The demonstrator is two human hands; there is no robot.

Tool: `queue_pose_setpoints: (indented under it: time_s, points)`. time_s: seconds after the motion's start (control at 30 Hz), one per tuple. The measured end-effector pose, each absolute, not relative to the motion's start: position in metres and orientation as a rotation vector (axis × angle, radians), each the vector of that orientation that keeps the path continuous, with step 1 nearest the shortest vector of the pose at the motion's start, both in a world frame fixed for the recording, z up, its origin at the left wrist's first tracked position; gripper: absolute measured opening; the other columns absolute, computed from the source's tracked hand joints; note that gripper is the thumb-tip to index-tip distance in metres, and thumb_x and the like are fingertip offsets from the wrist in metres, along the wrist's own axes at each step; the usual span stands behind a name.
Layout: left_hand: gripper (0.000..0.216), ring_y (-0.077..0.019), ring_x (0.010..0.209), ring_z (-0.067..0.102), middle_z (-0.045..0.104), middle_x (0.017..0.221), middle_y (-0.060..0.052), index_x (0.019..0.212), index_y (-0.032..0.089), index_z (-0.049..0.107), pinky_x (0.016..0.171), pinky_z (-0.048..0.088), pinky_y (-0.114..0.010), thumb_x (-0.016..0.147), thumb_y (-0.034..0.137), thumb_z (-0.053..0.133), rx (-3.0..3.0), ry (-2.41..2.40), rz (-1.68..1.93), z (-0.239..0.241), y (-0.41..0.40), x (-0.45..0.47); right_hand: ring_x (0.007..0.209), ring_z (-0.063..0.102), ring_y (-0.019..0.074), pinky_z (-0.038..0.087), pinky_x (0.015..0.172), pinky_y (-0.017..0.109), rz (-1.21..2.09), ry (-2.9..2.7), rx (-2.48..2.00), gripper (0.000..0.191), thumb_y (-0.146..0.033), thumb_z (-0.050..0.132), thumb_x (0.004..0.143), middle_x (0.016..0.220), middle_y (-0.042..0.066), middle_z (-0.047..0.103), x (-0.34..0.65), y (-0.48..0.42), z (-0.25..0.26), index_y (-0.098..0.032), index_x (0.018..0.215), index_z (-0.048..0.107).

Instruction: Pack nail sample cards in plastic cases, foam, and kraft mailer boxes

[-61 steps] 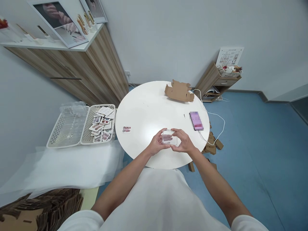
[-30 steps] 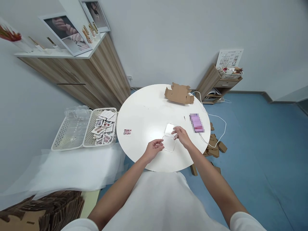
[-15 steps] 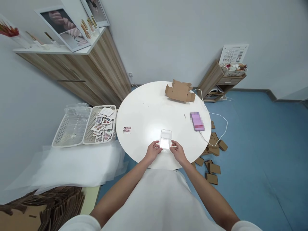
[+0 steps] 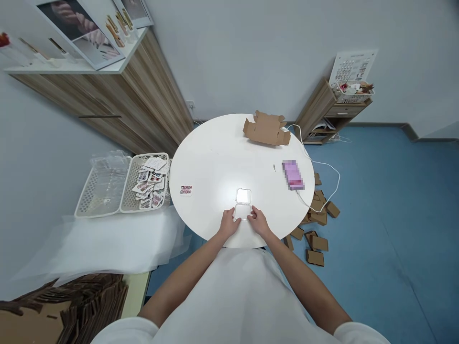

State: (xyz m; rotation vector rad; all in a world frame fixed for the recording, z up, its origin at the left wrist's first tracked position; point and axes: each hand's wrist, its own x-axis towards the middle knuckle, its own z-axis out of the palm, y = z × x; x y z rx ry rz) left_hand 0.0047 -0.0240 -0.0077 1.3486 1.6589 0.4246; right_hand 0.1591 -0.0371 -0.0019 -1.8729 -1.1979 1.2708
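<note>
A clear plastic case (image 4: pixel 243 211) with its lid folded back, away from me, lies at the near side of the white round table (image 4: pixel 215 172). At its left side, my left hand (image 4: pixel 228 222) grips the edge with bent fingers. My right hand (image 4: pixel 258 222) pinches the opposite edge. A small card with dark red round pictures (image 4: pixel 186 190) lies to the left on the table. Toward the back is an unfolded brown cardboard box (image 4: pixel 267 129).
A purple pixelated phone-like object (image 4: pixel 293 175) with a white cable (image 4: pixel 328 165) is at the table's right. White baskets (image 4: pixel 145 184) of cards and clear cases stand left. Small cardboard boxes (image 4: pixel 315 258) lie on the floor at right; flat cardboard (image 4: pixel 89 306) is stacked lower left.
The case's lid has tilted further back and now looks flat. Both hands stay at the case's sides. The whole view has shifted slightly.
</note>
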Motion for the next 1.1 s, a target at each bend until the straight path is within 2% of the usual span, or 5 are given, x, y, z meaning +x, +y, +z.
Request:
queue_pose_setpoints:
  time_s: [0.13,0.33,0.6,0.8,1.1]
  points:
    - [0.050,-0.0164,0.088,0.050,0.045,0.109,-0.011,0.120,0.016,0.041,0.076,0.043,-0.029,0.072,0.025,0.055,1.300,1.667,0.437,-0.009,-0.035,0.004,0.072,0.055,0.0134,0.045,0.073,0.031,1.297,-1.140,-1.911,0.052,-0.030,0.048,0.069,0.103,0.007,0.052,0.158,-0.051,-0.006,-0.018,0.120,0.043]
    - [0.048,-0.0139,0.086,0.049,0.044,0.106,-0.009,0.119,0.016,0.042,0.077,0.044,-0.027,0.072,0.015,0.052,1.247,1.637,0.461,-0.006,-0.032,0.014,0.075,0.057,0.0144,0.046,0.071,0.030,1.320,-1.180,-1.876,0.045,-0.024,0.044,0.070,0.099,0.007,0.054,0.157,-0.048,-0.003,-0.018,0.114,0.049]
    - [0.048,-0.0141,0.087,0.049,0.043,0.108,-0.009,0.119,0.017,0.042,0.079,0.043,-0.028,0.072,0.016,0.051,1.228,1.679,0.450,0.002,-0.016,0.028,0.077,0.055,0.0144,0.046,0.073,0.030,1.303,-1.298,-1.854,0.043,-0.021,0.042,0.070,0.097,0.006,0.052,0.168,-0.024,-0.001,-0.018,0.112,0.050]
    - [0.053,-0.0143,0.090,0.048,0.042,0.107,-0.009,0.123,0.018,0.038,0.078,0.044,-0.027,0.072,0.015,0.052,1.207,1.680,0.505,-0.003,-0.022,0.028,0.078,0.055,0.0137,0.047,0.075,0.032,1.331,-1.286,-1.798,0.048,-0.021,0.042,0.073,0.100,0.007,0.048,0.170,-0.030,-0.009,-0.020,0.121,0.041]
    - [0.051,-0.0142,0.090,0.050,0.045,0.105,-0.008,0.121,0.018,0.041,0.077,0.044,-0.028,0.072,0.018,0.054,1.189,1.735,0.472,-0.005,-0.040,0.011,0.086,0.054,0.0142,0.048,0.078,0.032,1.347,-1.236,-1.700,0.047,-0.023,0.044,0.075,0.103,0.008,0.047,0.171,-0.037,-0.018,-0.018,0.121,0.035]
